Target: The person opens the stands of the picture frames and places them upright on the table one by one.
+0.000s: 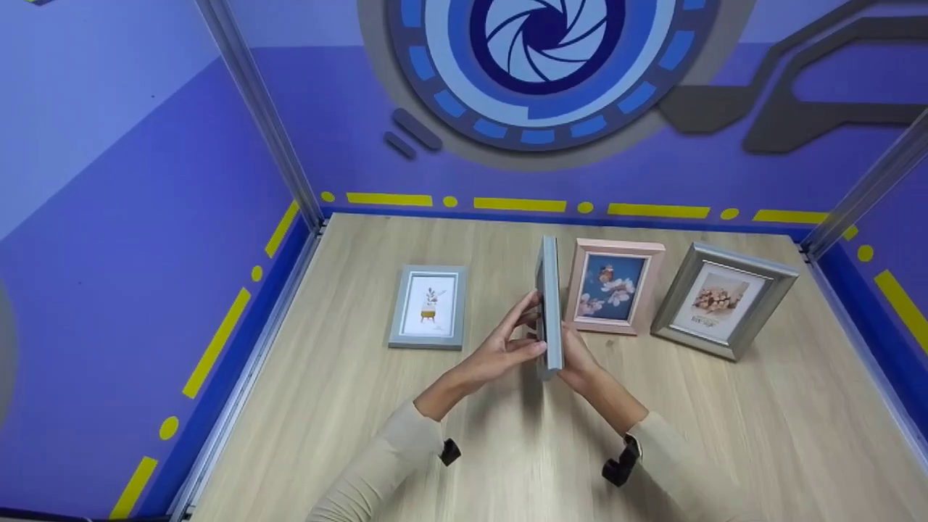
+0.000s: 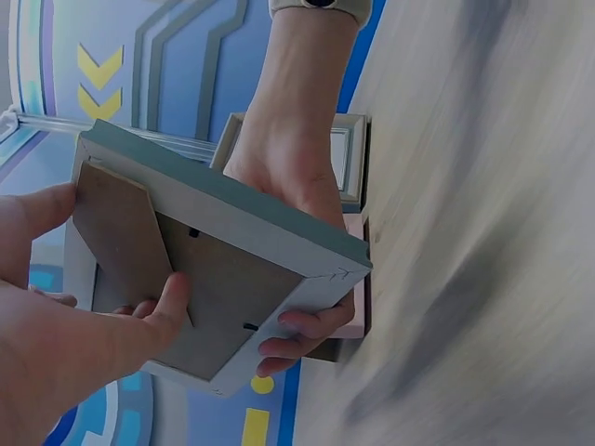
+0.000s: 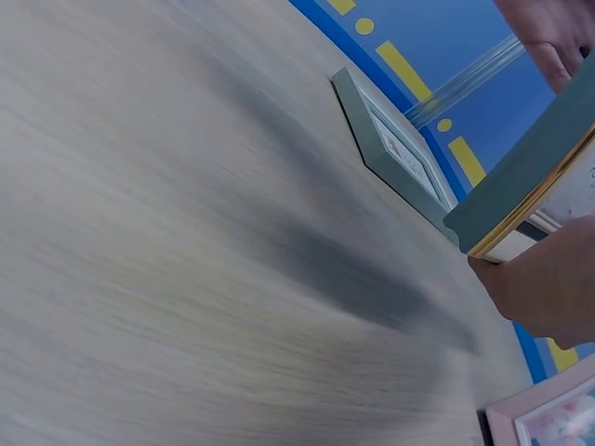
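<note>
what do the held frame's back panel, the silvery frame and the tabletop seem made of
Back panel: probably matte fibreboard, flat and evenly brown. Silvery frame: sheen suggests satin metal or metallic-coated plastic; unclear which. Tabletop: streaky pale grain suggests low-gloss wood or laminate.

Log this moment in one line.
left hand: grips brown flat stand | right hand: holds grey rectangular picture frame | table right: pink rectangular frame, silver rectangular frame | table left: second grey rectangular frame

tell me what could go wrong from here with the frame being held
The held frame could drop onto the table if the right hand slips. It might knock the pink frame standing nearby. The back stand, which the left hand pinches, might bend if forced.
</note>
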`<move>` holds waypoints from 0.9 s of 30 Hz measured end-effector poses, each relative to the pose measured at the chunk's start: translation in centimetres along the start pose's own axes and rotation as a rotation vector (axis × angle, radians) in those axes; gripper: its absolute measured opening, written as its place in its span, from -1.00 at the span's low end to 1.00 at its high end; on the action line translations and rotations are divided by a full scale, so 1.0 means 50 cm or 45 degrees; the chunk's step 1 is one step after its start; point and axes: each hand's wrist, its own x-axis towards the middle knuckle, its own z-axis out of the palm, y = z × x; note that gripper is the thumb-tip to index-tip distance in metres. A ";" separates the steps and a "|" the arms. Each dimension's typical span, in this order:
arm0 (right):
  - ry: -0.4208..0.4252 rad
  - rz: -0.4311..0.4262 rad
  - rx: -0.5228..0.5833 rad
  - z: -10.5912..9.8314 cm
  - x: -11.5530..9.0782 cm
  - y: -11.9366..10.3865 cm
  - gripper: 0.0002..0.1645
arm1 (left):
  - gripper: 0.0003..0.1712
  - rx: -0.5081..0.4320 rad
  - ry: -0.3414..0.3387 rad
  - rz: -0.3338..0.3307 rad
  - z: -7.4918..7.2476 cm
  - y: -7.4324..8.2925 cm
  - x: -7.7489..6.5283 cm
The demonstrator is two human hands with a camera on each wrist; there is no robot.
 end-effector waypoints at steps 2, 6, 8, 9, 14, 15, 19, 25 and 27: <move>-0.005 -0.012 0.016 0.001 -0.001 0.002 -0.57 | -0.04 -0.014 0.015 -0.031 0.001 -0.001 -0.001; 0.011 -0.012 0.041 0.000 -0.002 0.006 -0.55 | -0.04 -0.020 0.067 -0.098 0.000 -0.001 -0.001; 0.017 -0.001 0.062 0.000 -0.001 0.007 -0.55 | -0.09 -0.021 0.095 -0.099 -0.001 -0.001 0.000; 0.023 0.004 0.077 0.000 0.000 0.007 -0.56 | -0.14 -0.020 0.110 -0.090 -0.002 -0.001 0.001; 0.016 0.036 0.146 -0.004 0.005 0.010 -0.59 | -0.34 -0.001 0.162 -0.075 -0.007 -0.001 0.000; 0.020 0.040 0.148 -0.005 0.005 0.011 -0.59 | -0.36 0.006 0.169 -0.078 -0.007 -0.001 0.000; 0.021 0.056 0.155 -0.008 0.001 0.011 -0.60 | -0.39 0.022 0.188 -0.085 -0.011 -0.001 -0.001; 0.052 0.092 0.198 -0.010 0.001 0.010 -0.56 | -0.44 0.074 0.215 -0.066 -0.019 0.003 -0.003; 0.087 0.107 0.210 -0.008 0.003 0.010 -0.61 | -0.45 0.086 0.223 -0.063 -0.024 0.004 -0.005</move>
